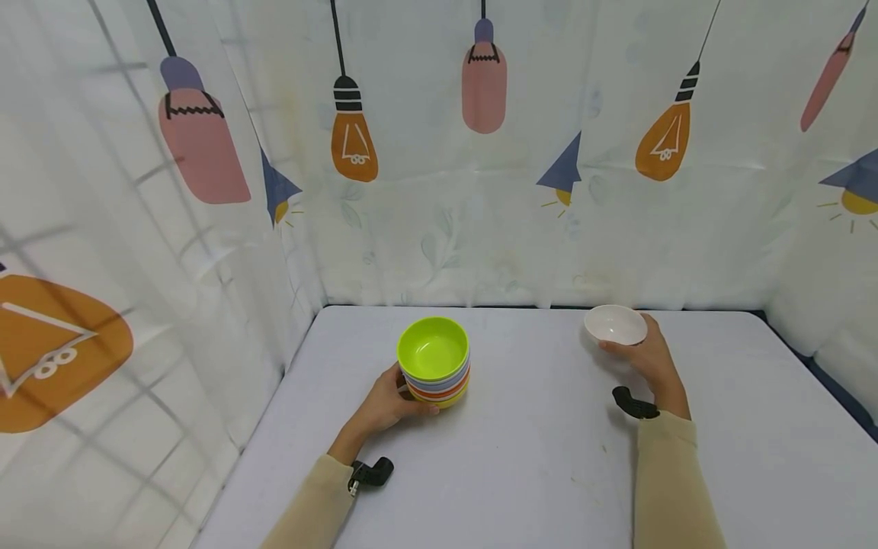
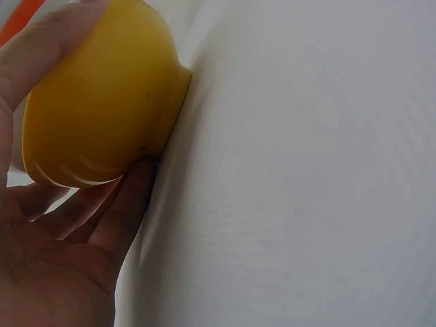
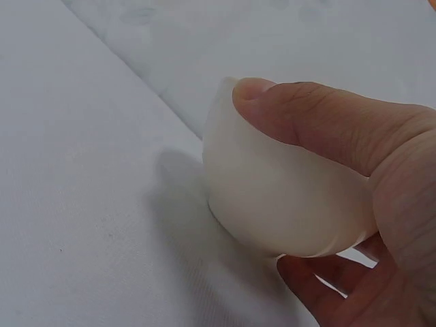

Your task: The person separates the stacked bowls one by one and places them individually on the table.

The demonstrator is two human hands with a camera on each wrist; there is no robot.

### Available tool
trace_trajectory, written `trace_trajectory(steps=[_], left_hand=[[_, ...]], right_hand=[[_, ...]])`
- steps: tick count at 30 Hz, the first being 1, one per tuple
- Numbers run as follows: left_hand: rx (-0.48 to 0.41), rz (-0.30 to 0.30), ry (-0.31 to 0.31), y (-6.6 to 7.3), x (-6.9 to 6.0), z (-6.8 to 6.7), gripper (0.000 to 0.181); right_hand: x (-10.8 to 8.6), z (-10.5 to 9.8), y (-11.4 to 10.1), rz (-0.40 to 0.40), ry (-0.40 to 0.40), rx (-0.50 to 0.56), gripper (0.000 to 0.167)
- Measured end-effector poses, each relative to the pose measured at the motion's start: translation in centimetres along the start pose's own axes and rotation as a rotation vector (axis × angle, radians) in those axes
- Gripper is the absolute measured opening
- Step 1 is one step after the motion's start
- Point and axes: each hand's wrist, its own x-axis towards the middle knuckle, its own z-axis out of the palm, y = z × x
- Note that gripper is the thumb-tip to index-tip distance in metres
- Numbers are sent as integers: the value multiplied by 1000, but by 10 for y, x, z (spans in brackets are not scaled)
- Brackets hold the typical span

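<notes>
A stack of nested bowls [image 1: 434, 351] stands left of centre on the table, bright green on top, with bluish, white, orange and yellow rims below. My left hand [image 1: 387, 400] grips its lower left side; in the left wrist view the thumb and fingers of the hand [image 2: 65, 266] curl round the yellow bottom bowl [image 2: 102, 95]. Toward the back right, my right hand [image 1: 652, 357] holds a white bowl [image 1: 616, 325] by its right side. The right wrist view shows the thumb of that hand [image 3: 402, 197] near the rim and fingers under the white bowl [image 3: 279, 191].
The white table [image 1: 521, 457] reaches back to a patterned curtain [image 1: 439, 229] with printed lamps. Another curtain side hangs along the left edge. Black wrist mounts [image 1: 373, 472] sit on both wrists.
</notes>
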Motion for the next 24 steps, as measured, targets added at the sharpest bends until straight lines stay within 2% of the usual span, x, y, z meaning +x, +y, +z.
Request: trace_trajectory(steps=[11, 18, 24], left_hand=[[12, 18, -2, -3, 1, 1, 85], [12, 5, -5, -1, 0, 2, 85], [11, 7, 4, -1, 0, 1, 84]], right_hand=[[-1, -1, 14, -20, 41, 36, 104], [1, -2, 18, 3, 24, 48, 110], [4, -8, 20, 25, -16, -1, 119]])
